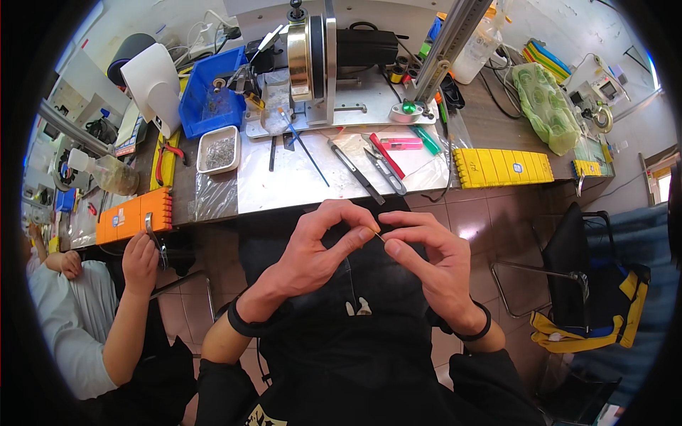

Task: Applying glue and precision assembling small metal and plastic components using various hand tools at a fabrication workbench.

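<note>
- We see the workbench [298, 181] with its winding machine [316, 60], a blue bin [213, 92] and a yellow block [501, 168].
- A co-worker's hand [140, 261] holds pliers at left.
- Our left hand [320, 248] and right hand [433, 263] meet above our lap, fingers narrowed.
- Pinched between them: a thin wire piece [380, 237], just below the bench edge.

Cluttered workbench [497, 121], brown tiled floor [490, 220]

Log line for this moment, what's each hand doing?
left hand: pinching thin wire piece | right hand: pinching same piece | position: over lap, in front of workbench | co-worker's hand: holding small tool
</note>
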Available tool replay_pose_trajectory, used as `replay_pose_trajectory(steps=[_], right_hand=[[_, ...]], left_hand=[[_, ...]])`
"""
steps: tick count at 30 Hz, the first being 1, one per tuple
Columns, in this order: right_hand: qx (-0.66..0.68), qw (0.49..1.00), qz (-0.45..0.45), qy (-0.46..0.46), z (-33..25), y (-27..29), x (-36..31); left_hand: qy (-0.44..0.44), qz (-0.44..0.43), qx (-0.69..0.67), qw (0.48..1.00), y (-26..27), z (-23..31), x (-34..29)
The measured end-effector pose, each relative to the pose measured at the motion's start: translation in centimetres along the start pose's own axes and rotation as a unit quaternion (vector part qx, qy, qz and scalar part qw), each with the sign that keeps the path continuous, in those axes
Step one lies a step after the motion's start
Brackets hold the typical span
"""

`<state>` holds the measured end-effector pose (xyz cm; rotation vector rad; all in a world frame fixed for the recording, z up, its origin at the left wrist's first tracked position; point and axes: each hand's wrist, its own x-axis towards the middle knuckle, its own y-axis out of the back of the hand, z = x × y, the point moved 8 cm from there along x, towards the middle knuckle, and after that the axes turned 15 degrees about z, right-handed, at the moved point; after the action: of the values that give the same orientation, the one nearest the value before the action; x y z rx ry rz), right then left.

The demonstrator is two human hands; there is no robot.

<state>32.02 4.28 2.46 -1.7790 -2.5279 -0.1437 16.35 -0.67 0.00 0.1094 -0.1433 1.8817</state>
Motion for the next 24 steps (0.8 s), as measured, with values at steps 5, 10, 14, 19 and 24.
replay_pose_trajectory(steps=[5, 10, 14, 19, 24], right_hand=[[-0.001, 1.000, -0.005, 0.001, 0.3, 0.0, 0.0], [-0.001, 1.000, -0.005, -0.005, 0.4, 0.0, 0.0], [0.013, 1.000, -0.010, -0.018, 0.9, -0.1, 0.0], [0.083, 0.995, 0.028, -0.042, 0.9, 0.6, 0.5], [-0.015, 0.997, -0.025, 0.073, 0.1, 0.1, 1.1]], left_hand=[[-0.053, 0.009, 0.052, 0.997, 0.1, 0.7, 0.1], [-0.098, 0.015, 0.085, 0.991, 0.1, 1.3, 0.3], [-0.134, 0.009, 0.113, 0.984, -0.1, 1.6, 0.4], [0.084, 0.149, -0.064, 0.983, 2.2, -1.2, 0.9], [0.149, 0.090, -0.072, 0.982, 2.1, -1.6, 1.0]])
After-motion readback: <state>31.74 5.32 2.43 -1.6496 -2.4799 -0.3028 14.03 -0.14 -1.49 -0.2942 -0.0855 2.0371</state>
